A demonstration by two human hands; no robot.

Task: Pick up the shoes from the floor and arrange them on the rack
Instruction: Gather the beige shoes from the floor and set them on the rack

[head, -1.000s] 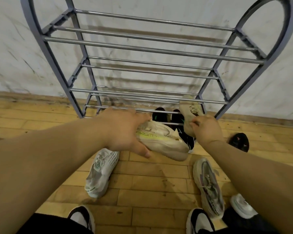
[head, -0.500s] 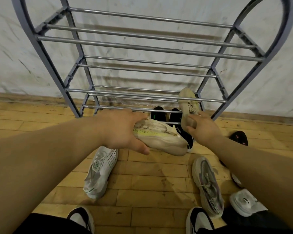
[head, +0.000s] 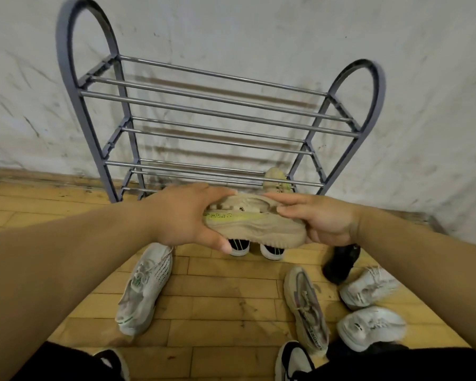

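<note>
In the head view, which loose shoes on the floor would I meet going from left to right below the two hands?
white sneaker with green trim → black-and-white pair → grey sneaker → two white sneakers. The black shoe overlaps its neighbours, so it is left out.

Light soft, even, moderately bright; rack (head: 204, 111) casts diffuse bar shadows on wall (head: 231, 37) just behind it; wide-angle lens bows rack's arches; mild blur overall, strongest well below rack.
</note>
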